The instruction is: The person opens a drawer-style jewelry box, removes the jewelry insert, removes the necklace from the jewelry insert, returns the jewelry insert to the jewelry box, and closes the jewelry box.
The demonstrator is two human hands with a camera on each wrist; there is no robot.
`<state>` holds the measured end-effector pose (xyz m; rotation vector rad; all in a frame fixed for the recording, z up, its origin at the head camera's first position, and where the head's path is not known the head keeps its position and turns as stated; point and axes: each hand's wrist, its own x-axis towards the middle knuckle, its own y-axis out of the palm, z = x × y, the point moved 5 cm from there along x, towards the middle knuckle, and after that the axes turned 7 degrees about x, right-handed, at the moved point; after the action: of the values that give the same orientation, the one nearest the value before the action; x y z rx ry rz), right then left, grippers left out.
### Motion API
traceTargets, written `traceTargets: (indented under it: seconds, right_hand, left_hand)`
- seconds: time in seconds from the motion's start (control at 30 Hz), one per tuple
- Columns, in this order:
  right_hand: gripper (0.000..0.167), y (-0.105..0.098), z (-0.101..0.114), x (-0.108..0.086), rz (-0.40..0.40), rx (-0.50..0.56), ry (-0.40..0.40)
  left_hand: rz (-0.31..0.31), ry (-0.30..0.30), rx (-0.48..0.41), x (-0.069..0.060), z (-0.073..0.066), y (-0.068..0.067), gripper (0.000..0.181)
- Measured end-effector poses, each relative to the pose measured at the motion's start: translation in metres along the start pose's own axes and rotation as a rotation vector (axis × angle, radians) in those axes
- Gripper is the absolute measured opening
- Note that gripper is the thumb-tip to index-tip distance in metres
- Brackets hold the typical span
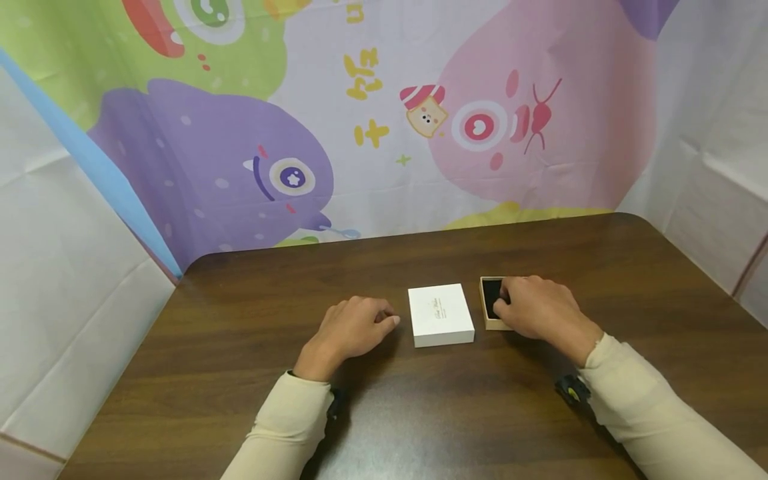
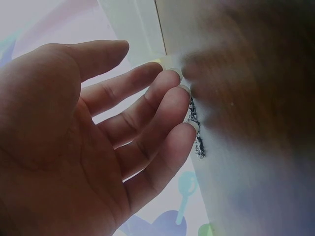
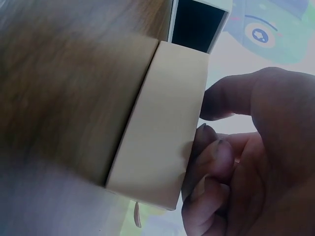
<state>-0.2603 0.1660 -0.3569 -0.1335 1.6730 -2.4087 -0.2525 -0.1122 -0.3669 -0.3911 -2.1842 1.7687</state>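
My left hand (image 1: 354, 328) hovers or rests near the table, left of a white box (image 1: 441, 312) and apart from it. In the left wrist view its fingers are loosely bent around nothing. The white box has small gold lettering on top; its dark hollow side shows in the right wrist view. Right of it stands a tan box tray (image 1: 497, 325) with a black inside (image 1: 491, 295) and a small ribbon tab (image 3: 138, 216). My right hand (image 1: 543, 308) is over this tray, fingers curled at its rim and thumb over the black inside. Whether the fingertips pinch anything is hidden.
Both boxes stand on a dark brown wooden table (image 1: 450, 413). A cartoon-printed curtain (image 1: 372, 180) hangs behind its far edge, and pale sheets (image 1: 708, 153) flank the sides. Each wrist wears a small black device (image 1: 574, 391).
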Motion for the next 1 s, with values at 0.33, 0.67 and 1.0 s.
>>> traceTargets:
  seconds: [0.33, 0.67, 1.0]
  right_hand:
    - [0.021, -0.004, -0.003, 0.001, -0.019, 0.018, 0.014]
    - [0.022, -0.007, -0.009, 0.002, -0.032, 0.002, 0.046]
    - [0.021, -0.005, -0.012, 0.002, -0.024, -0.019, 0.072]
  left_hand:
    - [-0.005, 0.004, 0.001, 0.0, 0.0, 0.0, 0.022]
    - [-0.004, 0.004, -0.003, 0.0, 0.0, 0.001, 0.022]
    - [-0.002, 0.006, -0.002, 0.0, -0.001, 0.0, 0.022]
